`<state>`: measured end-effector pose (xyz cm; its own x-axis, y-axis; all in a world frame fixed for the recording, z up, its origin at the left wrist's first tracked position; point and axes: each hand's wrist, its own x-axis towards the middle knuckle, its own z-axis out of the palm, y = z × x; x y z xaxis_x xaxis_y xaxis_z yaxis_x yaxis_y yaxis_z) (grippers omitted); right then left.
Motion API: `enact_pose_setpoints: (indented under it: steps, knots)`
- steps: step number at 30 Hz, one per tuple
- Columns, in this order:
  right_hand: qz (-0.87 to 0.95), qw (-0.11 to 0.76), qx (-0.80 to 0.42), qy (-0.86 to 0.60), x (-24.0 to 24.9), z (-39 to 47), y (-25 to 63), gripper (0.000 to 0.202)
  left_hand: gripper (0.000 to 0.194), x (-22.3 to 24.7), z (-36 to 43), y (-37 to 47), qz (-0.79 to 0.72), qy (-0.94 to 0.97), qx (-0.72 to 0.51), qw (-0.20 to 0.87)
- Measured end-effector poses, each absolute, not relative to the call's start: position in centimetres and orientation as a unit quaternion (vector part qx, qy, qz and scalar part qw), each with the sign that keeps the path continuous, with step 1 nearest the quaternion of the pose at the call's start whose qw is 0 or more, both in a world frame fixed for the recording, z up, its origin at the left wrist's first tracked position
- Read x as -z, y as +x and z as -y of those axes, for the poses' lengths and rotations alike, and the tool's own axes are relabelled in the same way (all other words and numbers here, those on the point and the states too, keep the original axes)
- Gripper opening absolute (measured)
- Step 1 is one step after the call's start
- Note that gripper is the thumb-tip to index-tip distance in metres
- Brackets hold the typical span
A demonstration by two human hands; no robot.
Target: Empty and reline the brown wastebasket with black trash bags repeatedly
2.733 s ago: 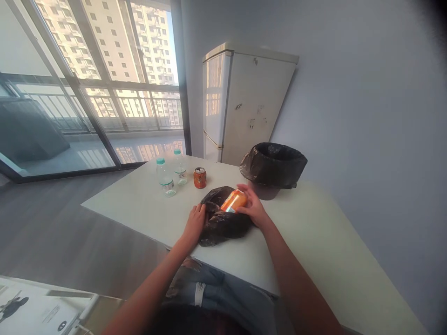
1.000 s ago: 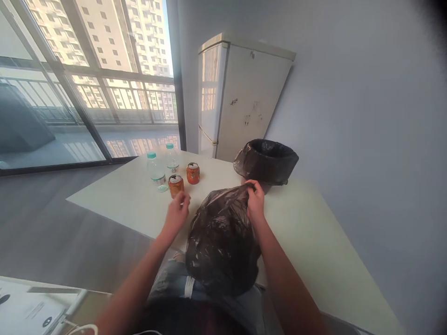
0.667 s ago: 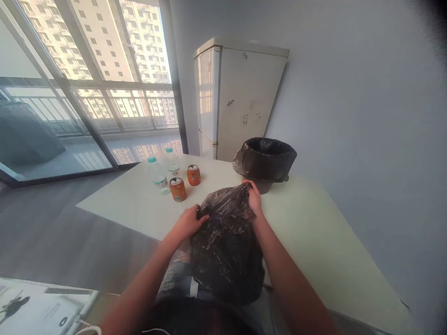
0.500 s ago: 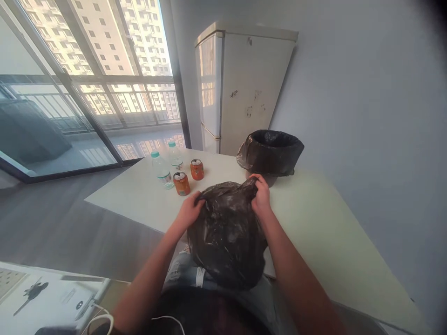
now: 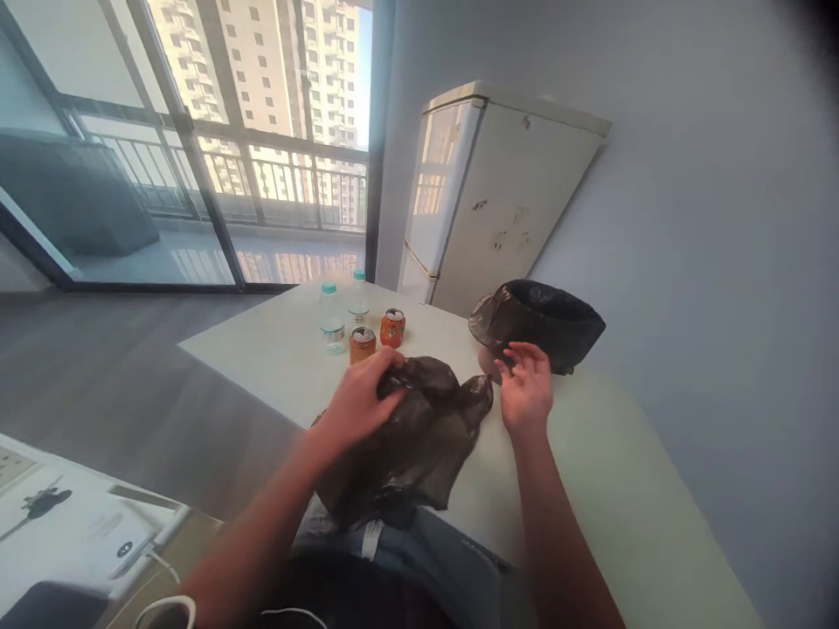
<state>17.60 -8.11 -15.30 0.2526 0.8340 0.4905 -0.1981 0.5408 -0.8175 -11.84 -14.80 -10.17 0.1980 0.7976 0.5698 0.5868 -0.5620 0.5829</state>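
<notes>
A loose black plastic bag (image 5: 419, 437) hangs over the near edge of the white table (image 5: 249, 349), above my lap. My left hand (image 5: 367, 389) is closed on the bag's upper left rim. Just right of the bag, my right hand (image 5: 525, 384) is raised with its fingers apart and curled a little, holding nothing. Behind that hand stands a bin lined with a black bag (image 5: 537, 319), its mouth open. Two orange cans (image 5: 392, 328) and two clear bottles with teal caps (image 5: 332, 319) stand upright beyond my left hand, which partly hides the nearer can.
Behind the table, a white fridge (image 5: 504, 201) stands by the grey wall. Sliding glass doors (image 5: 197, 201) are at the back left. At the lower left is a white surface (image 5: 72, 542) with a white device and a cable.
My right hand has let go of the bag and opened to its right. The bag's right side has dropped and folded in. My view has shifted, so the table objects appear farther right.
</notes>
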Motion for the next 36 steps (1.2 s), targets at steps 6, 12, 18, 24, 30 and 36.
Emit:
enact_pose_setpoints:
  steps: [6,12,18,24,30,36]
  knots:
    - [0.753,0.36,-0.455,-0.31,7.6,11.0,11.8,0.034,0.044,10.3,17.9,-10.5,-0.339,0.858,-0.354,0.152]
    - [0.764,0.079,-0.574,-0.284,5.3,15.3,10.1,0.023,0.053,10.2,21.0,-11.3,-0.317,0.838,-0.393,0.207]
    - [0.768,0.153,-0.454,-0.425,2.7,17.2,11.5,0.021,0.063,11.3,19.7,-12.7,-0.356,0.737,-0.519,0.248]
    - [0.591,0.478,-0.439,-0.479,-4.2,16.3,13.4,0.031,0.085,15.1,17.7,-11.5,-0.339,0.632,-0.521,0.463]
    - [0.522,0.576,-0.348,-0.525,-2.1,15.9,17.5,0.031,0.051,16.2,15.0,-13.7,-0.291,0.477,-0.532,0.636]
    - [0.424,0.548,-0.346,-0.632,11.9,17.9,22.2,0.029,0.032,15.5,10.9,-17.3,-0.511,0.458,-0.645,0.336]
